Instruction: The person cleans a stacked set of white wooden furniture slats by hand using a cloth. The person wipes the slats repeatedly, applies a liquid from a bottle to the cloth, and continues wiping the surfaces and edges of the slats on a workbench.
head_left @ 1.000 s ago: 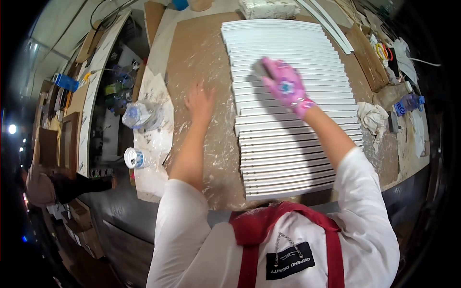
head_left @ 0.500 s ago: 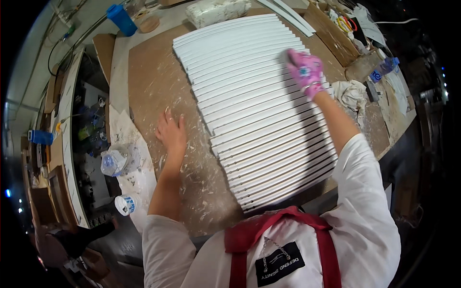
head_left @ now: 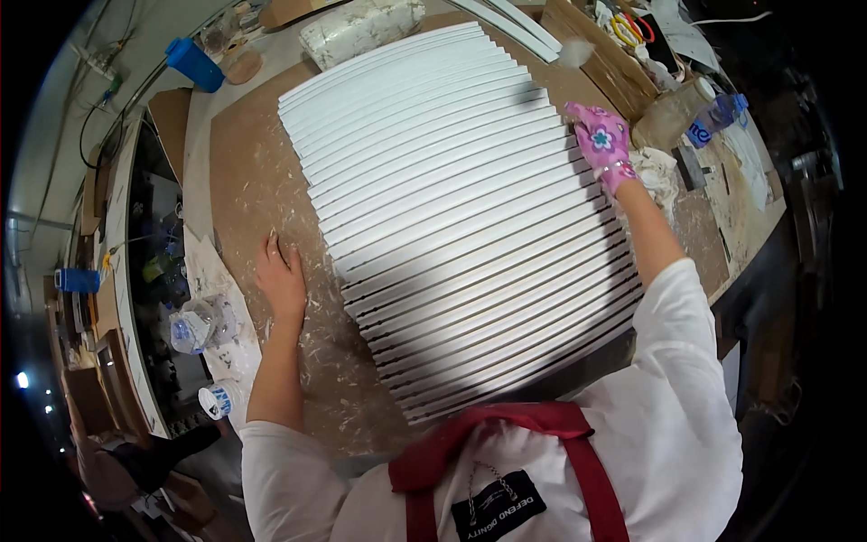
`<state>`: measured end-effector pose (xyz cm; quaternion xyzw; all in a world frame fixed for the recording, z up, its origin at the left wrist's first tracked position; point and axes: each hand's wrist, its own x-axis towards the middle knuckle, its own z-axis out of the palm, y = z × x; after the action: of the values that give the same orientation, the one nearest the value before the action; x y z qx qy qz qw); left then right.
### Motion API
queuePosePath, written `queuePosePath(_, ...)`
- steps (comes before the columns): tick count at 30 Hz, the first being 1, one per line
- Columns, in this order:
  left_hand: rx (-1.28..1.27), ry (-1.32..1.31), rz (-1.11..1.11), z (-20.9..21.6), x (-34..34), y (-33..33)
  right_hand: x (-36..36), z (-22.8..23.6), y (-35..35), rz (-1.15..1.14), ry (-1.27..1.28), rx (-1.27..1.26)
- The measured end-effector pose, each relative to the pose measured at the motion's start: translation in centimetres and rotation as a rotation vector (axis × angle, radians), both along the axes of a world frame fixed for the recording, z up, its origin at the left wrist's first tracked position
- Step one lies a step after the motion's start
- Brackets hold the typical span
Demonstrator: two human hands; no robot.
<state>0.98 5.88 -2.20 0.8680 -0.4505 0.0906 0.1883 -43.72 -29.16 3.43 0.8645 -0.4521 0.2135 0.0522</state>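
Many white, narrow slats (head_left: 433, 181) lie side by side in a broad sheet on a brown board (head_left: 248, 163). At their right ends is my right hand (head_left: 600, 144), in a pink flowered glove. Its fingers look bent and drawn together, and whatever they may hold is hidden. My left hand (head_left: 282, 280) is bare and rests on the brown board, left of the slats and apart from them. Its fingers are spread, with nothing in them.
At the back lie a white wrapped block (head_left: 361, 32) and loose strips (head_left: 510, 27). A blue bottle (head_left: 193, 65) stands far left. Clear plastic bottles (head_left: 200, 325) line the left edge. A wooden box (head_left: 605, 63), a jar (head_left: 673, 113) and a rag (head_left: 657, 176) are on the right.
My right hand has moved right, from on top of the slats to their right ends. The view has shifted, so the slats appear farther left. My left hand stays on the board.
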Motion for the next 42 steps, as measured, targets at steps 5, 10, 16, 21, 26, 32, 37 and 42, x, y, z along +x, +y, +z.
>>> queuePosePath(5,0.004,-0.069,-0.006,-0.9,1.4,1.2,1.6,3.0,2.4,0.159,-0.252,-0.027)
queuePosePath(10,-0.005,0.044,-0.007,0.9,-0.4,0.7,0.7,3.2,3.8,0.257,-0.253,0.197)
queuePosePath(16,-0.023,0.009,-0.069,0.7,0.0,-0.1,-3.9,2.1,-5.6,-0.065,-0.132,0.068)
queuePosePath(21,-0.028,-0.005,-0.054,0.9,0.1,0.0,-1.0,-1.9,-10.0,-0.196,-0.170,0.380)
queuePosePath(26,-0.016,-0.020,-0.022,0.6,0.1,0.5,4.3,-2.3,-10.7,-0.132,-0.021,0.349)
queuePosePath(32,-0.027,0.015,-0.019,0.5,-0.1,0.1,4.1,-3.6,-12.3,-0.094,-0.089,0.114)
queuePosePath(37,0.030,0.020,0.030,0.7,-0.4,0.5,12.8,5.6,0.3,0.442,-0.420,0.202)
queuePosePath(42,0.015,0.052,0.029,0.2,0.4,0.7,24.4,4.2,16.1,0.900,-0.063,0.295)
